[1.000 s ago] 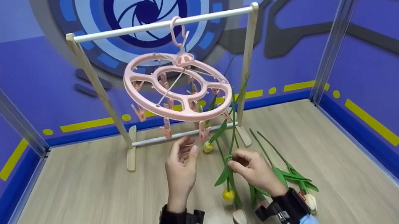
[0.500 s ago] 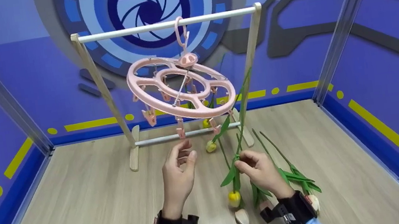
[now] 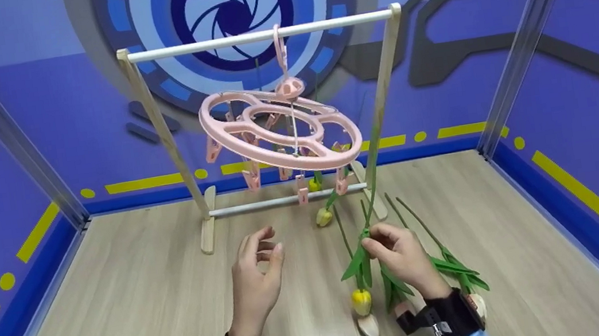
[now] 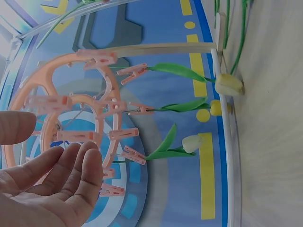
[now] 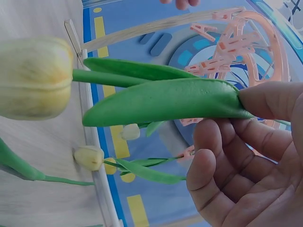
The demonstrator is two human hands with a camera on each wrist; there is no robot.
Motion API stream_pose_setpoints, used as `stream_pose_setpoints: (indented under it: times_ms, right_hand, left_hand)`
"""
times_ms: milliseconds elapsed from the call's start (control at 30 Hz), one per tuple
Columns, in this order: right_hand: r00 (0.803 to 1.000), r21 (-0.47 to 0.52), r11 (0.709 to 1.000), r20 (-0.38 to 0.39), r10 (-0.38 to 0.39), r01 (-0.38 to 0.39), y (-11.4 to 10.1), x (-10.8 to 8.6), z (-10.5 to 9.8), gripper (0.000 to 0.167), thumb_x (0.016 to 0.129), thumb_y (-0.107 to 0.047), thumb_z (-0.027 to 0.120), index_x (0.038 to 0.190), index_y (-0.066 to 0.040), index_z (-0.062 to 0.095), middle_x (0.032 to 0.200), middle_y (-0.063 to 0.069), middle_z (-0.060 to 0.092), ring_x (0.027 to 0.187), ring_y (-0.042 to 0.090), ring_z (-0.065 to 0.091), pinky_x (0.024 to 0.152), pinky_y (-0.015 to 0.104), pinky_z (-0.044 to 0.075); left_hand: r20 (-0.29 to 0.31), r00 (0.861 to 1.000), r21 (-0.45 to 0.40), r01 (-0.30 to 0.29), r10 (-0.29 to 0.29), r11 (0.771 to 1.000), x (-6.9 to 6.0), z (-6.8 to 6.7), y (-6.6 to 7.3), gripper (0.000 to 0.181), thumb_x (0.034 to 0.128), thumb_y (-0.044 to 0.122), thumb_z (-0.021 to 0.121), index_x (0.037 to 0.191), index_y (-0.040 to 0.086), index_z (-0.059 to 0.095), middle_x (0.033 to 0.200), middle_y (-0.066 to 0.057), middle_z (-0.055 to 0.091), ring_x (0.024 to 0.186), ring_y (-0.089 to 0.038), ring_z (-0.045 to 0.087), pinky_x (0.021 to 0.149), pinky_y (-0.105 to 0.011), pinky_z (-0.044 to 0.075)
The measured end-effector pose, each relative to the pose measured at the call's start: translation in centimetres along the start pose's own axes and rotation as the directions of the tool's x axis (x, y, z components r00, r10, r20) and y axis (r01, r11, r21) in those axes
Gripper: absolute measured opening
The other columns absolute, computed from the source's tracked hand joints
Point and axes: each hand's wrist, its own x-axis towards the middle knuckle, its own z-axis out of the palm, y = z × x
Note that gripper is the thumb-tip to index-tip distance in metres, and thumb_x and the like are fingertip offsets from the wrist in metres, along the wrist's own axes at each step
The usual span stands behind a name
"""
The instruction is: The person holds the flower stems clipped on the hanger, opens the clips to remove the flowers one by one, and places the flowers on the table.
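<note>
My right hand (image 3: 407, 258) pinches an artificial tulip (image 3: 362, 302) where its green leaves join the stem. The yellow flower points down and the stem rises past the rack's right post. In the right wrist view the thumb presses a leaf (image 5: 165, 101) against the fingers. My left hand (image 3: 259, 280), empty, is raised left of centre with fingers loosely bent. Beyond both hands, a pink round clip hanger (image 3: 289, 88) hangs tilted by its hook. In the left wrist view its clips (image 4: 134, 155) hold several tulips head down, among them a white one (image 4: 191, 143).
The hanger's rail (image 3: 191, 48) is part of a wooden rack (image 3: 154, 117) standing on the wood-grain table (image 3: 121, 307). More tulips lie right of centre, including a pale one (image 3: 369, 329) and green stems with leaves (image 3: 454, 268). Blue printed walls enclose the table.
My left hand has drawn left and down, away from the hanger. The hanger has turned on its hook. The right hand, still holding the tulip, has shifted slightly right.
</note>
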Motion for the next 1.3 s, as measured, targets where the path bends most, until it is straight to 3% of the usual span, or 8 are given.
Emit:
stream_pose_setpoints:
  times_ms: [200, 433, 733, 900, 1300]
  right_hand:
    - [0.997, -0.012, 0.997, -0.010, 0.076, -0.077, 0.0, 0.0, -0.3, 0.005, 0.100, -0.004, 0.065, 0.097, -0.002, 0.068, 0.079, 0.006, 0.064, 0.069, 0.011, 0.059, 0.067, 0.024, 0.048]
    - [0.988, -0.017, 0.988, -0.029, 0.152, -0.153, -0.1, 0.2, -0.5, 0.006, 0.100, -0.006, 0.067, 0.095, -0.003, 0.069, 0.077, 0.008, 0.064, 0.070, 0.022, 0.061, 0.066, 0.024, 0.047]
    - [0.976, -0.042, 0.978, -0.079, 0.203, -0.207, 0.6, 0.5, -0.2, 0.008, 0.099, -0.002, 0.065, 0.092, -0.002, 0.068, 0.072, 0.007, 0.062, 0.065, 0.017, 0.060, 0.062, 0.023, 0.047]
    - [0.964, -0.022, 0.968, -0.104, 0.245, -0.248, 1.0, 0.6, 0.0, 0.010, 0.099, 0.000, 0.065, 0.089, -0.001, 0.066, 0.070, 0.010, 0.060, 0.062, 0.021, 0.059, 0.058, 0.023, 0.048]
    - [0.944, 0.028, 0.945, -0.053, 0.327, -0.326, 1.3, 0.5, 1.0, 0.009, 0.101, -0.004, 0.062, 0.093, 0.000, 0.064, 0.073, 0.009, 0.061, 0.064, 0.023, 0.062, 0.058, 0.024, 0.047]
  left_hand:
    - [0.029, 1.000, 0.126, -0.011, 0.007, 0.992, -0.4, -0.7, -0.3, 0.035, 0.1001, 0.009, 0.067, 0.133, -0.003, 0.062, 0.122, -0.013, 0.066, 0.104, -0.026, 0.065, 0.085, -0.040, 0.056]
    - [0.060, 0.998, 0.208, -0.017, 0.005, 0.978, -0.6, -1.1, -0.5, 0.038, 0.0991, 0.009, 0.069, 0.133, -0.005, 0.061, 0.123, -0.017, 0.064, 0.105, -0.028, 0.065, 0.085, -0.044, 0.056]
    - [0.068, 0.997, 0.193, -0.057, 0.045, 0.979, -0.4, -0.9, -0.7, 0.037, 0.0986, 0.008, 0.069, 0.131, -0.007, 0.061, 0.125, -0.020, 0.064, 0.105, -0.031, 0.066, 0.086, -0.050, 0.057]
    - [0.078, 0.996, 0.187, -0.055, 0.041, 0.981, -0.5, -0.9, -0.7, 0.036, 0.0998, 0.010, 0.068, 0.131, -0.007, 0.061, 0.125, -0.020, 0.064, 0.106, -0.032, 0.066, 0.087, -0.049, 0.056]
    - [0.067, 0.997, 0.187, -0.046, 0.034, 0.981, -0.5, -0.8, -0.7, 0.037, 0.0995, 0.011, 0.068, 0.133, -0.005, 0.061, 0.123, -0.020, 0.064, 0.105, -0.033, 0.066, 0.086, -0.045, 0.056]
